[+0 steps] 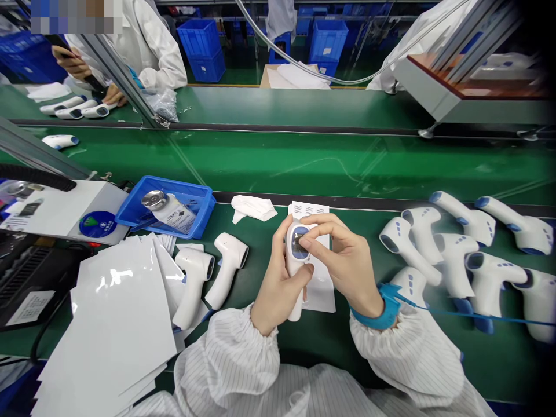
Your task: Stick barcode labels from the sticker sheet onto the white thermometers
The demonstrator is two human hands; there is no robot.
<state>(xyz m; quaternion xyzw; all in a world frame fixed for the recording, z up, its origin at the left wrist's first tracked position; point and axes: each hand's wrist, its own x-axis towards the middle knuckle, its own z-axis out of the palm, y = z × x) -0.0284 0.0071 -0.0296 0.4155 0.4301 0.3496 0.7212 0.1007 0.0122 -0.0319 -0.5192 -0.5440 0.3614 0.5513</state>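
Note:
My left hand (280, 278) is wrapped round the handle of a white forehead thermometer (294, 243), holding it upright over the green bench. Fingertips of my right hand (343, 260) are pinched together on its small dark display window, and whether they hold a small film I cannot make out. A blue wrist strap (384, 307) with a cord sits on my right wrist. Under the hands lies a white backing sheet (321, 284) with a strip of small labels (309, 208) at its top. Two more white thermometers (211, 278) lie just left of my hands.
Several thermometers (460, 249) are heaped at the right. A stack of glossy white sheets (117, 313) is at lower left. A blue tray (169, 208) holds a bottle, with a white cloth (252, 207) beside it. Across the green conveyor (304, 156) other people work, with blue crates behind.

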